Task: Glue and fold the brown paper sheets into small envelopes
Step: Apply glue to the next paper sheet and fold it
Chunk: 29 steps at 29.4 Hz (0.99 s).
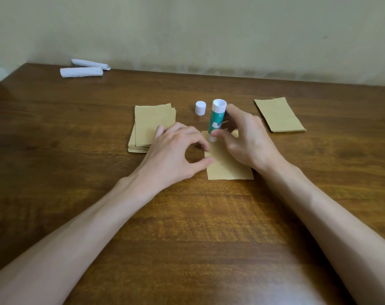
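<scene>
Brown paper sheet (229, 166) lies flat on the wooden table (187, 216), in the middle, just in front of the person and partly under both hands. The left hand (176, 150) comes in from the left with its fingers bent. The tips of its thumb and forefinger sit on the sheet's left edge, a little apart from each other, and hold it down. Its other fingers reach over the near right corner of a stack of brown sheets (149, 126) that lies just left of the work.

The right hand (246, 137) grips a green and white glue stick (216, 119). The thumb crosses the front near the low end, and the forefinger runs up behind the tube. The stick stands almost upright, leaning slightly, and its lower white end meets the sheet near the far left corner. Whether glue shows at that end cannot be told.

The stick's white cap (200, 107) stands alone on the table just left of the stick's upper end, beyond the sheet. A second, thinner pile of brown paper (279, 115) lies well off to the right, turned at a slight angle. At the far left of the table, near the wall (209, 29), two white paper rolls (81, 72) lie side by side.
</scene>
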### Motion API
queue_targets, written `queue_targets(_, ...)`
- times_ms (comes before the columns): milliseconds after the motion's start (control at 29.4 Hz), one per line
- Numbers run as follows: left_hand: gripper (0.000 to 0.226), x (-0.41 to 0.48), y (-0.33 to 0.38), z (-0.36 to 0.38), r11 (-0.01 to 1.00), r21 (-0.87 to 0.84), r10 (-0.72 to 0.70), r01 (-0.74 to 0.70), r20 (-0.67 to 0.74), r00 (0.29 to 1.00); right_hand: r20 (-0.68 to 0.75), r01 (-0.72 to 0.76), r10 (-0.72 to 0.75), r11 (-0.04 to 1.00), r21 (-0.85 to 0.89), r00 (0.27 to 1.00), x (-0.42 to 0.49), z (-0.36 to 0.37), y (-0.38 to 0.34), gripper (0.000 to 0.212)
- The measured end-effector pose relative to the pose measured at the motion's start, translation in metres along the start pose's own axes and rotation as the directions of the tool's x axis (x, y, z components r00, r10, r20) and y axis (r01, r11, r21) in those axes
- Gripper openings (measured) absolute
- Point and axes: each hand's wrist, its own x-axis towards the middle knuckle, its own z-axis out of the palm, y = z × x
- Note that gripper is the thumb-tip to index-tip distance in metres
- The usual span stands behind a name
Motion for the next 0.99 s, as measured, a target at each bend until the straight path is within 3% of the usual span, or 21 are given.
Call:
queue_targets(170, 0.029, 0.000, 0.002, -0.001, 1.000, -0.003, -0.001, 0.001, 0.006, 1.000, -0.133, -0.126, 0.154, 0.973, 0.193, 0.979, 0.001, -0.002, 0.000, 0.030)
queue_targets(272, 0.031, 0.000, 0.002, -0.003, 1.000, -0.004, 0.002, -0.002, 0.011, 1.000, -0.127, -0.149, 0.184, 0.958, 0.243, 0.975, -0.002, -0.014, -0.001, 0.036)
queue_targets(511, 0.050, -0.001, 0.005, -0.005, 0.997, -0.071, -0.035, 0.034, -0.012, 0.999, -0.009, -0.071, 0.075, 0.971, 0.228, 0.997, -0.015, -0.022, -0.004, 0.039)
queue_targets(715, 0.070, -0.001, 0.004, -0.009, 0.999, -0.026, -0.038, 0.039, 0.051, 0.998, 0.123, 0.018, -0.044, 0.979, 0.204, 0.991, -0.018, -0.015, -0.006, 0.025)
queue_targets(885, 0.040, 0.000, 0.003, -0.015, 1.000, 0.025, 0.006, -0.008, 0.081, 0.997, 0.131, 0.025, -0.041, 0.992, 0.122, 0.990, -0.017, -0.012, -0.006, 0.028)
queue_targets(987, 0.038, 0.001, 0.002, -0.017, 0.997, 0.073, 0.011, -0.020, 0.117, 0.993, 0.109, 0.013, -0.025, 0.995, 0.103, 0.994, -0.016, -0.013, -0.006, 0.036)
